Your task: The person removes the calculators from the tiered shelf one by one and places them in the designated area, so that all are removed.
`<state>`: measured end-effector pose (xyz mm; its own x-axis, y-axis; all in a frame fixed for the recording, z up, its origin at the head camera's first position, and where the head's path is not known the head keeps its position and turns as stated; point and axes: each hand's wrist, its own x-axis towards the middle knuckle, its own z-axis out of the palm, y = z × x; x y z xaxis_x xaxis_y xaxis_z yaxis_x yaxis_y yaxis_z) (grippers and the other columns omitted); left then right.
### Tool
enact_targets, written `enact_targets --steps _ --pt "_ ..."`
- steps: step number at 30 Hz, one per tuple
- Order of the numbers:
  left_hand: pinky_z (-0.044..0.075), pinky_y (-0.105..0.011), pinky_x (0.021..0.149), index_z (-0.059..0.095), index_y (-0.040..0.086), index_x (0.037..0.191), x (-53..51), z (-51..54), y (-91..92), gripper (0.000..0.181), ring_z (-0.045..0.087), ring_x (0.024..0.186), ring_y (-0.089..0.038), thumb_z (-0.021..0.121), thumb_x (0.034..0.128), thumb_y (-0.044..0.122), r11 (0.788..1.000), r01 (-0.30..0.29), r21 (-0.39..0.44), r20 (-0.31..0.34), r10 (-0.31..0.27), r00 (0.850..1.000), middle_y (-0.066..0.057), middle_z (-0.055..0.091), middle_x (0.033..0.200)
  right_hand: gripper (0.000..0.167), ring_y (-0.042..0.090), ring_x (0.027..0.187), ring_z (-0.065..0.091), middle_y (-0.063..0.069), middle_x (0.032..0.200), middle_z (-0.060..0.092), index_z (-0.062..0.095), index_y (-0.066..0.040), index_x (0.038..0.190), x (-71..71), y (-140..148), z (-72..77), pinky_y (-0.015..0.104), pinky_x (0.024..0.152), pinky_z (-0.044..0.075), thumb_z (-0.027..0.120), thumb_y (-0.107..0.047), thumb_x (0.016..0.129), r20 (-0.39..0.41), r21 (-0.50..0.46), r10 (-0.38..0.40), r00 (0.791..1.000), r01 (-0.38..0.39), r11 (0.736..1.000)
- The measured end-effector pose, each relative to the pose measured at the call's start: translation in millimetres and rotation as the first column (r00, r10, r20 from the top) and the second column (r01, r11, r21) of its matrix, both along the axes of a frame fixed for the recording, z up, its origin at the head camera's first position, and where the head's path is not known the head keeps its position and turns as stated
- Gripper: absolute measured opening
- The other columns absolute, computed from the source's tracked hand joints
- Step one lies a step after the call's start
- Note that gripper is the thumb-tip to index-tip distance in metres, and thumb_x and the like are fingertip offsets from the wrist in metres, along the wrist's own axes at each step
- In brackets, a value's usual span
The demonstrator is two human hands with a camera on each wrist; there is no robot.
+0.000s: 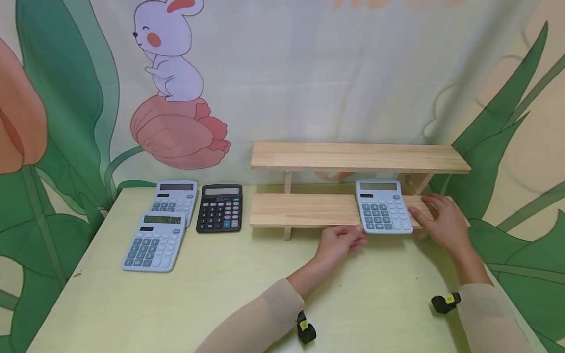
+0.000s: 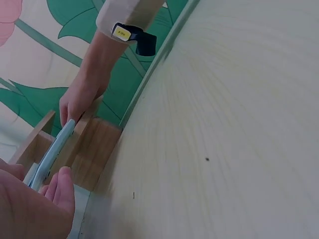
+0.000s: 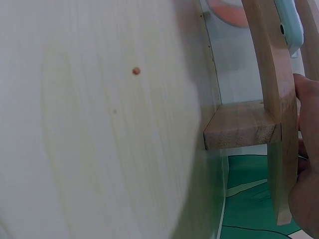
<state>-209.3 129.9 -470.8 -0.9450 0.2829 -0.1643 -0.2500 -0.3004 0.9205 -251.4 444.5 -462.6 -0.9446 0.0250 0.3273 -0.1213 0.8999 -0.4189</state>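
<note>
A light blue calculator (image 1: 384,208) leans back on the lower board (image 1: 304,210) of a two-tier wooden shelf, its bottom edge at the board's front. At its lower left corner my left hand (image 1: 337,243) pinches it; in the left wrist view, the calculator (image 2: 54,153) lies between that hand's thumb and fingers (image 2: 64,191). On the other side, my right hand (image 1: 443,223) rests on the right end of the lower board with fingers loosely extended, thumb close to the calculator's right edge. Whether that thumb touches it, I cannot tell.
The shelf's upper board (image 1: 357,157) overhangs behind the calculator. Left of the shelf, a black calculator (image 1: 219,208) lies on the table (image 1: 212,294). Beside it, one light blue calculator (image 1: 154,242) overlaps another light blue calculator (image 1: 178,187). A printed curtain (image 1: 309,73) hangs behind.
</note>
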Motion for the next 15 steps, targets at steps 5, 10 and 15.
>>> enact_targets --steps 5,10,15 --pt "0.058 -0.05 0.099 0.076 -0.004 0.112 -2.9 -1.5 5.1 0.026 0.079 0.099 -0.03 0.071 0.104 0.021 0.999 0.01 0.039 0.016 -0.011 1.0 -0.024 0.077 0.108 0.069 0.06 0.14 0.039 0.037 0.151 0.047 0.057 0.009 0.141 1.5 2.5 0.5 0.075 0.112 0.031 0.065 -0.049 0.103 -0.001 -0.004 0.003 1.0 -0.003 1.0" --pt "0.058 -0.05 0.098 0.076 -0.005 0.112 -3.6 -5.0 7.9 0.024 0.079 0.097 -0.03 0.069 0.1048 0.017 0.997 0.02 0.076 0.035 -0.023 0.999 -0.025 0.077 0.108 0.069 0.06 0.139 0.04 0.037 0.15 0.048 0.058 0.009 0.141 3.4 3.4 -0.8 0.076 0.111 0.031 0.066 -0.049 0.103 -0.002 0.005 0.004 1.0 -0.004 1.0" --pt "0.058 -0.05 0.098 0.075 -0.006 0.111 -3.6 -4.5 9.5 0.022 0.079 0.097 -0.031 0.067 0.1055 0.014 0.996 0.009 0.093 0.058 -0.014 0.998 -0.025 0.077 0.107 0.068 0.06 0.139 0.04 0.037 0.151 0.048 0.057 0.008 0.141 0.9 3.0 0.8 0.076 0.11 0.031 0.065 -0.048 0.103 -0.005 0.01 0.011 1.0 -0.011 1.0"
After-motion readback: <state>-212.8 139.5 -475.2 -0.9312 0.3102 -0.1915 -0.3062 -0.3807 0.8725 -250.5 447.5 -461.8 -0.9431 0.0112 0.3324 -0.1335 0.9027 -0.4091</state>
